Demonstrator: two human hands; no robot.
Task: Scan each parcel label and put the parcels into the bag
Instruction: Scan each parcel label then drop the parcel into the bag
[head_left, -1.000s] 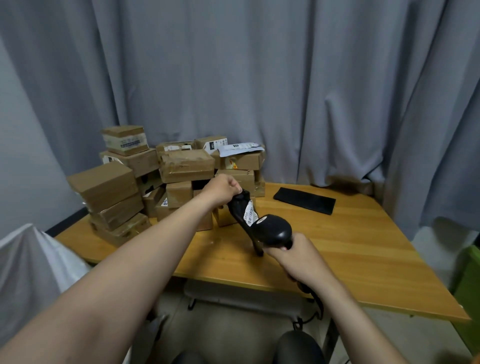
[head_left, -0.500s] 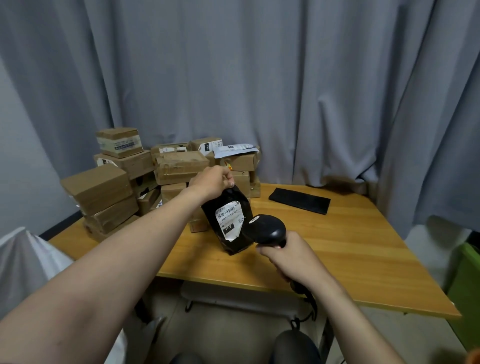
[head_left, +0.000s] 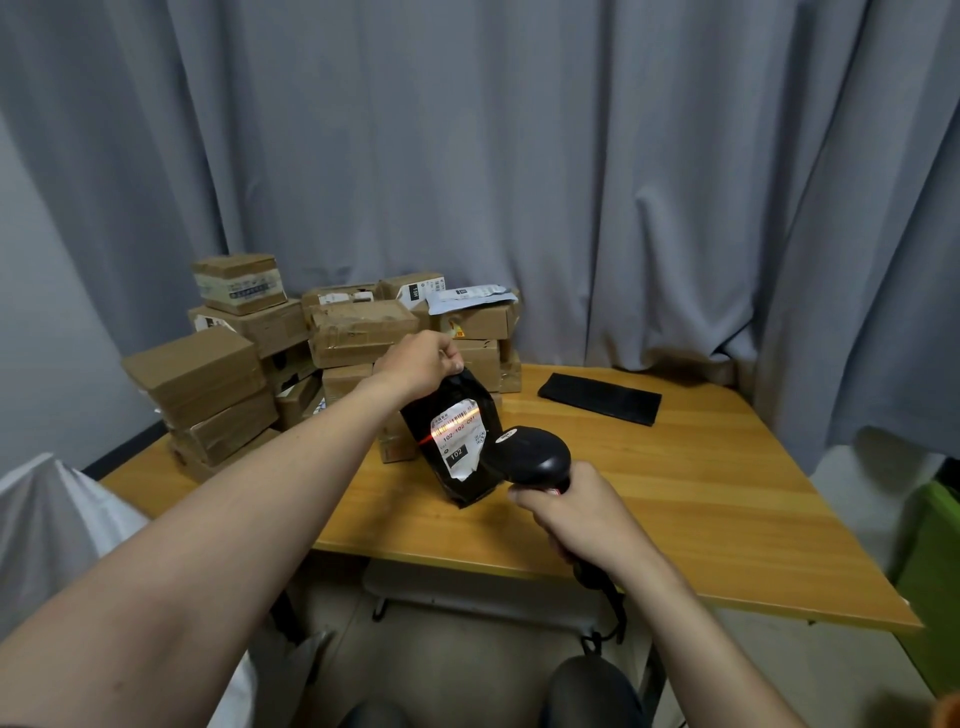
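My left hand (head_left: 423, 361) grips the top edge of a black parcel pouch (head_left: 470, 478), which hangs upright just above the wooden table (head_left: 701, 499). Its white label (head_left: 458, 436) faces me, and a red scan line runs across the barcode. My right hand (head_left: 576, 512) holds a black barcode scanner (head_left: 535, 457) by its handle, with the head close to the label's right side. A white bag (head_left: 47, 525) sits at the lower left, past the table's edge.
Several brown cardboard parcels (head_left: 332, 338) are stacked at the table's back left. A flat black pouch (head_left: 600, 400) lies at the back centre. Grey curtains hang behind. A green object (head_left: 932, 561) stands at the right. A dark chair (head_left: 592, 691) is below me.
My left hand turned the black pouch so its label faces me. The scanner head stayed beside it, and the red scan line now lights the barcode.
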